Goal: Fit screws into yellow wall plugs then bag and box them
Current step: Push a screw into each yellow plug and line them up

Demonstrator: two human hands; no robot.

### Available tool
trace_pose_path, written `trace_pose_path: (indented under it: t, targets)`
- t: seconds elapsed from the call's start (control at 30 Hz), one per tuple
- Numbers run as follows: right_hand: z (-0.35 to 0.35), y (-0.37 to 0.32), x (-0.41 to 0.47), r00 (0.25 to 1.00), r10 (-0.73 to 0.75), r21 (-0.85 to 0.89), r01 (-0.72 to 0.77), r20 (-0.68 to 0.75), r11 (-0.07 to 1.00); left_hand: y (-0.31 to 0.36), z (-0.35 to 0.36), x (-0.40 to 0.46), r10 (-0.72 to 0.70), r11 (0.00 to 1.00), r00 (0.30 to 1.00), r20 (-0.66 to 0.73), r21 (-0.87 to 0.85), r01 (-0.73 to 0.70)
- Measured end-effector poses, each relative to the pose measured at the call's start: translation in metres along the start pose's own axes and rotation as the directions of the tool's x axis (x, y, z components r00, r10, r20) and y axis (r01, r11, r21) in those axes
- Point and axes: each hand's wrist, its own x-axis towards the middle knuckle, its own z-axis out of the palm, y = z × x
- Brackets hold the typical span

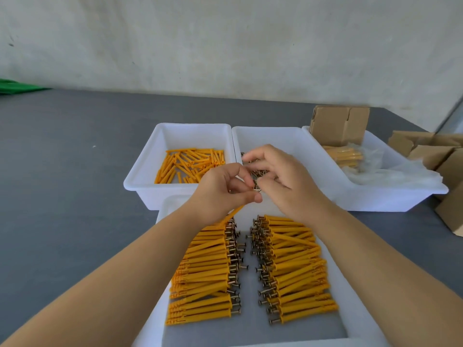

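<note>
Grey table (62, 171), pale wall behind. 4 white trays in view: 3 in a row at the back, 1 nearest the person. Back-left tray (140, 181) holds loose yellow wall plugs (190, 164), a heap too tangled to count. Middle tray (313, 151) holds the dark screws (258, 171), mostly hidden behind the hands. Back-right tray (390, 196) holds 1 upright cardboard box (338, 126), at least 1 clear bag of yellow plugs (343, 156) and loose crumpled plastic (406, 171). More brown cartons (431, 151) lie on the table just beyond that tray; at least 3, edges cut off by the frame. Near tray (350, 296) carries 2 stacks of plugs with screws fitted, heads facing the middle gap: left stack (203, 279) and right stack (298, 271), dozens each, no exact count possible. 2 bare hands meet over the front edge of the middle tray. Left hand (223, 189) is curled, thumb and forefinger pinched narrow; 1 yellow plug (235, 212) slants out from under its palm. Right hand (285, 179) has its fingertips drawn together on small dark metal, seemingly 1 screw (256, 184) between the 2 hands, though I cannot tell how many it holds. Green object (17, 86) at the table's far-left edge.
</note>
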Motion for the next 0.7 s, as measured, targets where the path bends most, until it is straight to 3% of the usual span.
trace_pose_path:
  t: [0.07, 0.23, 0.37, 0.47, 0.7]
  targets:
    - [0.006, -0.003, -0.001, 0.997, 0.034, 0.213, -0.048, 0.067, 0.976, 0.001, 0.001, -0.001, 0.03, 0.999, 0.999, 0.031, -0.043, -0.028]
    - [0.004, 0.006, 0.001, 0.998, -0.026, -0.095, 0.02, -0.059, 0.995, -0.002, -0.006, 0.0, 0.015, 0.992, 0.999, -0.042, -0.126, -0.021]
    - [0.002, 0.008, 0.0, 0.999, -0.019, 0.01, 0.019, 0.031, 1.0, -0.002, -0.015, 0.001, -0.063, 0.985, 0.998, -0.029, -0.163, 0.057]
    - [-0.003, 0.008, -0.001, 0.994, 0.023, 0.092, -0.033, 0.109, 0.995, 0.0, -0.02, 0.002, -0.09, 0.978, 0.994, 0.059, -0.181, 0.1]
    - [0.0, 0.002, -0.002, 0.995, -0.017, -0.114, 0.028, 0.101, 0.993, 0.0, -0.026, 0.006, -0.136, 0.975, 0.971, 0.198, -0.146, 0.167]
